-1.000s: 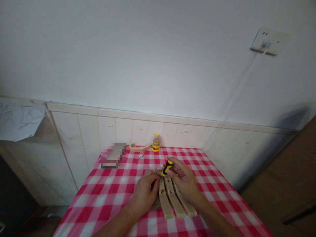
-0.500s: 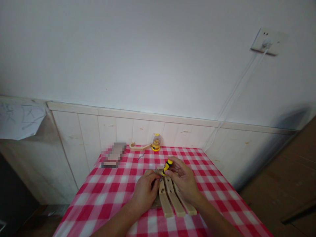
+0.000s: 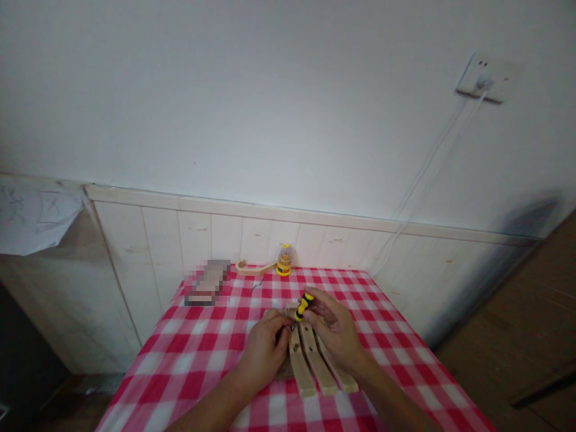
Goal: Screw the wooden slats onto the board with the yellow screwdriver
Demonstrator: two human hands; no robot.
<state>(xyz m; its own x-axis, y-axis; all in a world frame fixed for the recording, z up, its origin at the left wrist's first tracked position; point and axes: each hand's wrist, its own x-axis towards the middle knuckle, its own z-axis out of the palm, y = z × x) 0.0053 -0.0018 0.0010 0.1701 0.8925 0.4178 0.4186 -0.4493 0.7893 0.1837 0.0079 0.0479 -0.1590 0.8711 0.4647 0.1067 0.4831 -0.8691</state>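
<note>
Several pale wooden slats (image 3: 315, 366) lie fanned out on a table with a red and white checked cloth (image 3: 198, 354). My right hand (image 3: 335, 333) is closed round a small yellow and black screwdriver (image 3: 304, 306), whose tip points down at the slats' far ends. My left hand (image 3: 265, 351) rests on the left side of the slats, its fingers pinched near the screwdriver tip. What they pinch is too small to make out.
At the table's far edge stand a yellow jar of screwdriver bits (image 3: 285, 260), a curved wooden piece (image 3: 254, 268) and a blurred-out object (image 3: 207, 283). A panelled wall is just behind. A socket (image 3: 488, 75) with a white cable is high on the right.
The hands stay almost where they were. The screwdriver handle has shifted slightly in my right hand's fingers, as if turned.
</note>
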